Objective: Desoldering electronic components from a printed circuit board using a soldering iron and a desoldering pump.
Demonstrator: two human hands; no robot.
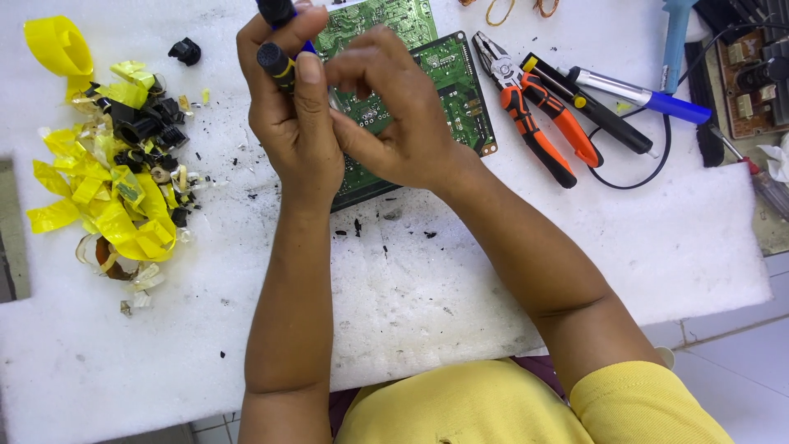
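Note:
My left hand [288, 107] is closed around a tool handle [278, 62] that is black with yellow and blue, held upright above a green circuit board [456, 90]. My right hand [386, 115] rests over the board beside it, fingers curled and pinched near the tool's lower end; what it pinches is hidden. A second green circuit board [386, 18] lies behind the first, partly covered by my hands. Both boards lie on a white foam pad [460, 271].
A heap of yellow tape scraps and black plastic bits [123, 173] lies at the left. Orange-handled pliers [534, 115], a black tool and a blue-tipped iron [641, 94] with its cable lie at the right. Another board [752, 78] sits at the far right edge.

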